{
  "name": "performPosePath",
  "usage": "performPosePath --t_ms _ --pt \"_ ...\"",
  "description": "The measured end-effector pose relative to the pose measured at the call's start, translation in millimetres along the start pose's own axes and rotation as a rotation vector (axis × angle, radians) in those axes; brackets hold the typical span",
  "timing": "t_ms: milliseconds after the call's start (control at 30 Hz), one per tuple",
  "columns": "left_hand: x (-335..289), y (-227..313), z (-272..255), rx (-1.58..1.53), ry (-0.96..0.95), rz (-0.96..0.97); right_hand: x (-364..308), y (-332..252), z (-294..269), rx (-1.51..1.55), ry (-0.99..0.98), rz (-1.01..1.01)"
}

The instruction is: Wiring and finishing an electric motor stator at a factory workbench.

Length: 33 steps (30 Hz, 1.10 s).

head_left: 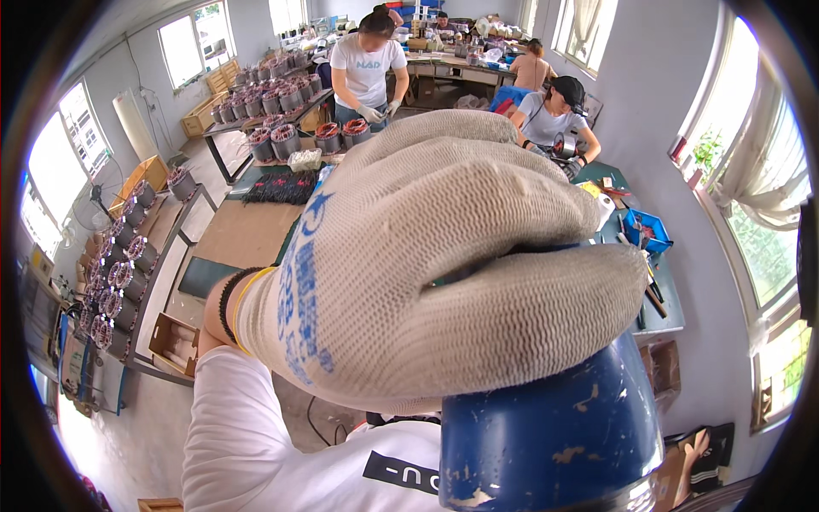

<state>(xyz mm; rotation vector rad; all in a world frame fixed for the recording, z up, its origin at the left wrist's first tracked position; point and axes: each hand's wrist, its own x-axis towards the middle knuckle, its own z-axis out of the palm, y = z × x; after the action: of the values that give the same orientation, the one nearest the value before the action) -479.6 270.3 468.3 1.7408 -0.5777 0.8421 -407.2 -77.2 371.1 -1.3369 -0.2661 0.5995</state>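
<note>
My left hand, in a pale knitted work glove with blue print and a yellow cuff edge, fills the middle of the view. Its fingers are curled and pressed over the upper end of a dark blue metal flask. The thumb lies across near the flask's top edge, which the glove hides. Chipped paint marks the flask, and shiny metal shows low at its right side. My white sleeve comes up from the lower left; a dark band circles the wrist. My right hand is not in view.
Green worktables carry motor stators, a bundle of black leads and a blue bin. A rack of stators stands left. One co-worker stands across; another in a cap handles a stator. Others are farther back.
</note>
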Motion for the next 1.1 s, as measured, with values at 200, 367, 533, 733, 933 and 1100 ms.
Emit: performPosePath --t_ms 200,367,533,733,933,1100 --pt "15 45 24 -0.275 0.173 -0.365 -4 -3 0 -0.01 0.015 0.022" --pt "12 23 9 -0.307 0.079 -0.297 -7 -3 -1 0.001 0.041 0.045" --pt "12 53 25 -0.673 0.122 -0.42 -7 -1 -3 -0.021 0.041 0.036" --pt "10 22 10 0.416 -0.057 0.138 -9 -4 0 -0.025 0.046 0.047" --pt "4 33 14 -0.293 0.064 -0.198 -9 -9 6 -0.059 0.053 0.043" --pt "-9 10 10 -0.538 0.115 -0.207 -10 -5 5 -0.063 0.045 0.038"
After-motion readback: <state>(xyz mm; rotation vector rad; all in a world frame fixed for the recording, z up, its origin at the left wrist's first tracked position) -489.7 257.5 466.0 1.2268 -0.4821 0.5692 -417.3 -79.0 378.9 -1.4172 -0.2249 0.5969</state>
